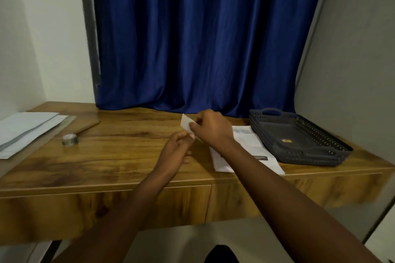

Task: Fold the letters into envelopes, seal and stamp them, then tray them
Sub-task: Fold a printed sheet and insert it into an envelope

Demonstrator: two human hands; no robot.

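Note:
My right hand (210, 129) grips a small white piece of paper (186, 124) and holds it tilted just above the middle of the wooden desk (119, 151). My left hand (176, 150) is right below it, fingertips touching the paper's lower end. Printed letters (252, 145) lie flat on the desk under my right forearm. A dark perforated tray (299, 136) stands to their right. White envelopes (27, 130) are stacked at the desk's far left.
A roll of tape (70, 140) and a pencil (88, 127) lie left of centre. A blue curtain (203, 38) hangs behind the desk. Walls close in on both sides. A drawer front runs under the desk's front edge.

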